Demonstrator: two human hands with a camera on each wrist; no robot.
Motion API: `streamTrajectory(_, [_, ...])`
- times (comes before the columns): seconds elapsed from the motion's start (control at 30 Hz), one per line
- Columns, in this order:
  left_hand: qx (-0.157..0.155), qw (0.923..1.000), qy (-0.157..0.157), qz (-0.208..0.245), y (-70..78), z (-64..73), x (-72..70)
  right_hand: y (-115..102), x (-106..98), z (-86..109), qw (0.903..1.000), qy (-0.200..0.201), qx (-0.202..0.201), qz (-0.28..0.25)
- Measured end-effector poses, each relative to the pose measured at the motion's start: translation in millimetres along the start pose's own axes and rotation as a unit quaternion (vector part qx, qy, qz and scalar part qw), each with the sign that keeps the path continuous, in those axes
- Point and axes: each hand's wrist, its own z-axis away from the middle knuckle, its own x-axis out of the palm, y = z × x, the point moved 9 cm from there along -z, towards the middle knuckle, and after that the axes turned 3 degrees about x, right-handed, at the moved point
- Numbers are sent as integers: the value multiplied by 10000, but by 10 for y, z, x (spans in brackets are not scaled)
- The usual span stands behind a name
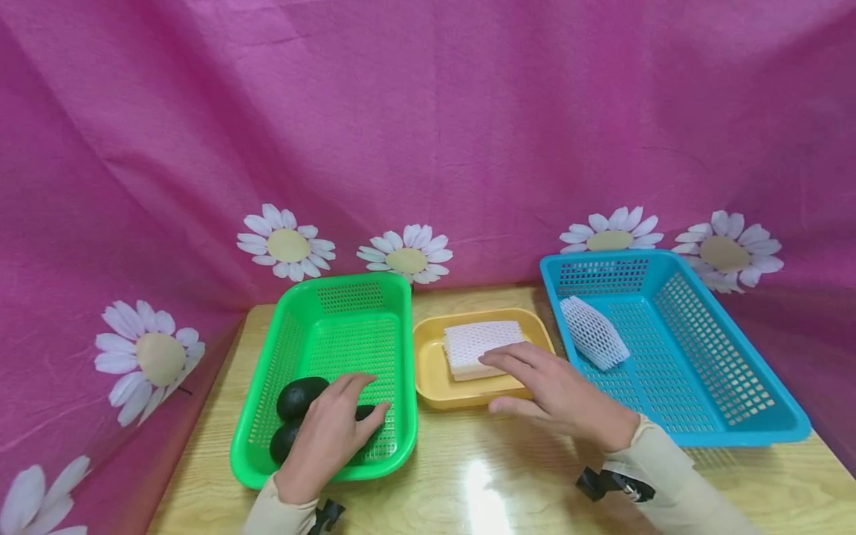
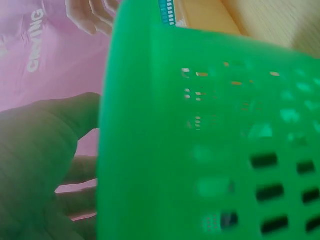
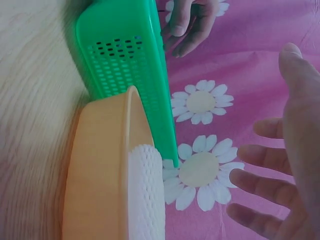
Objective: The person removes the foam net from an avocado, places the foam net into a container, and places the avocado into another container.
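Dark avocados lie at the near end of a green basket. Above them is my left hand, which hides part of the fruit; its fingers are loosely bent and I see nothing gripped. In the right wrist view, that left hand hangs over the basket's rim. My right hand hovers over the right side of a yellow tray, fingers spread and holding nothing. White foam net sleeves lie flat in a stack in this tray. The right wrist view shows the sleeves apart from the fingers.
On the right stands a blue basket with a bulging white foam net at its left side; what the net contains is hard to tell. A pink cloth with daisies hangs behind the wooden table.
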Motion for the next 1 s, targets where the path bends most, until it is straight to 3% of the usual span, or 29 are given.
streamTrajectory(0.5, [584, 9966, 497, 309, 315, -142, 11, 184, -163, 112, 9989, 231, 298, 278])
streamTrajectory(0.77, [604, 9966, 451, 336, 441, -201, 95, 307, -240, 209, 9976, 396, 221, 524])
streamTrajectory(1.0, [681, 9964, 258, 433, 580, -243, 172, 445, -296, 275, 9961, 302, 575, 593])
